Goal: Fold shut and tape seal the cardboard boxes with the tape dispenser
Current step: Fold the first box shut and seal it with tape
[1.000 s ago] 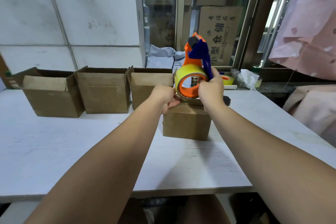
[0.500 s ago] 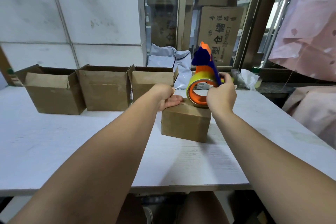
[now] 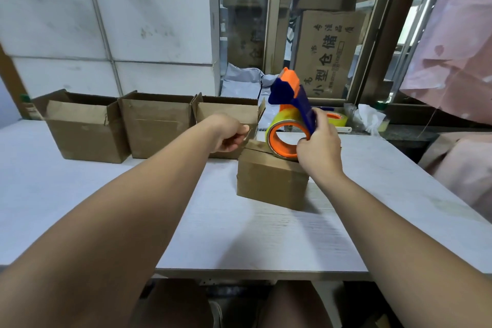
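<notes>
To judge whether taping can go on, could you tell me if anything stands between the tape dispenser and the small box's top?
Nothing visible does. The tape dispenser, gripped by the right hand, rests directly on the top of the small box. The left hand is at the box's far left corner, beside the roll.

Carton behind glass (image 3: 330,53): "小型仓储"; smaller characters illegible.

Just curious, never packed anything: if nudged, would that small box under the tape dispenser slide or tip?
Probably slides, not tips: the small box sits flat and squat on the smooth table. Cardboard looks stiff. The tape dispenser held on top by the right hand likely steadies it.
</notes>
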`<state>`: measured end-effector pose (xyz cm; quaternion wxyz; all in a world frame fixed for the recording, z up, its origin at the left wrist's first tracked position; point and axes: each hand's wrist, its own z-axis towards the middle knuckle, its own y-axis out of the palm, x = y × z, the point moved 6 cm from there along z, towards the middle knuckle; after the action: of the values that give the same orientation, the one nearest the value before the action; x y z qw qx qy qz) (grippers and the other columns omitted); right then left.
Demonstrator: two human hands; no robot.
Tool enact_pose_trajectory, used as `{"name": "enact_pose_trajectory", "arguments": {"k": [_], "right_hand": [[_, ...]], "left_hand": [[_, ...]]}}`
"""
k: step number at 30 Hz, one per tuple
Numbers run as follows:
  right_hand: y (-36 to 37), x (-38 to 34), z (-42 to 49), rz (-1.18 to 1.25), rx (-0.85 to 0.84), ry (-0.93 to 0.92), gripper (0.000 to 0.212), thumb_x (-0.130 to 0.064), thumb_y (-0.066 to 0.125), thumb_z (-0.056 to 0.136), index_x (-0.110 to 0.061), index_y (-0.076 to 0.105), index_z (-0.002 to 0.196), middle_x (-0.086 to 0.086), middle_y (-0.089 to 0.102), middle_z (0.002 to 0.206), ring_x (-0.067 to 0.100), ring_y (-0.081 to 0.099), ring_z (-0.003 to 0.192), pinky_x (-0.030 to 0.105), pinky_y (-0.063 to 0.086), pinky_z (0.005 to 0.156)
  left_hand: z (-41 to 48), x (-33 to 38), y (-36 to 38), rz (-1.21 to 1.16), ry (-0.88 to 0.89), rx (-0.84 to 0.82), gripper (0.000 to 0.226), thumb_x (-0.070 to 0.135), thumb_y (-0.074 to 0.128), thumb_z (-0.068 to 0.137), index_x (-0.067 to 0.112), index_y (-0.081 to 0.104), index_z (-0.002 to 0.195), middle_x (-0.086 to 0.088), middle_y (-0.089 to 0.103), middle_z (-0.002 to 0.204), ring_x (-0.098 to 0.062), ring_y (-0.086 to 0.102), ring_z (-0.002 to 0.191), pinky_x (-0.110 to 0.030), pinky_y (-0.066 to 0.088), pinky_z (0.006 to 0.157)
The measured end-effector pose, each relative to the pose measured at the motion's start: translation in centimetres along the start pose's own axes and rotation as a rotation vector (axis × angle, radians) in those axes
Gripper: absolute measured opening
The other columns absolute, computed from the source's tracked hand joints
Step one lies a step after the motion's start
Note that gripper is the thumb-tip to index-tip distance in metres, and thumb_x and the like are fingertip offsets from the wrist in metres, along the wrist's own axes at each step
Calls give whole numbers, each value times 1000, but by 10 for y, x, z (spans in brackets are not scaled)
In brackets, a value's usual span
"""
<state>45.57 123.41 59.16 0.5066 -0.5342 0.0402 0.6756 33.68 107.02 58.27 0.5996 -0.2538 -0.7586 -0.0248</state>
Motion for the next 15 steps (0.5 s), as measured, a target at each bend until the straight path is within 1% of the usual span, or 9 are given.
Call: {"name": "enact_pose_trajectory", "arguments": {"k": [2, 4, 8, 15], "right_hand": [[-2, 1, -2, 9, -18, -2, 69, 2, 58, 85, -27, 33, 143, 4, 47, 134, 26, 45, 120, 33, 45, 92], [-2, -1, -5, -4, -39, -33, 70, 0, 57, 87, -28, 31, 145, 4, 49, 134, 26, 47, 120, 33, 45, 93], [4, -5, -7, -51, -80, -83, 74, -9, 62, 88, -31, 24, 148, 4, 47, 135, 23, 47, 120, 25, 41, 82], [8, -3, -5, 46, -43, -107, 66, -24, 61, 92, -32, 27, 148, 1, 47, 137, 20, 46, 121, 22, 41, 81]], "left_hand": [[-1, -2, -3, 25, -11, 8, 19, 18, 59, 94, 10, 58, 77, 0, 49, 65, -10, 44, 59, -19, 44, 57], [-1, -8, -4, 14, -41, 4, 18, 18, 61, 93, 10, 57, 77, 1, 49, 64, -8, 44, 58, -18, 44, 56], [-1, -22, -5, -35, -103, -1, 20, 20, 64, 90, 11, 58, 74, 2, 49, 63, -7, 44, 58, -18, 43, 55], [3, -35, -2, -89, -139, -9, 22, 20, 67, 89, 9, 59, 71, 0, 50, 63, -8, 44, 58, -19, 45, 57]]}}
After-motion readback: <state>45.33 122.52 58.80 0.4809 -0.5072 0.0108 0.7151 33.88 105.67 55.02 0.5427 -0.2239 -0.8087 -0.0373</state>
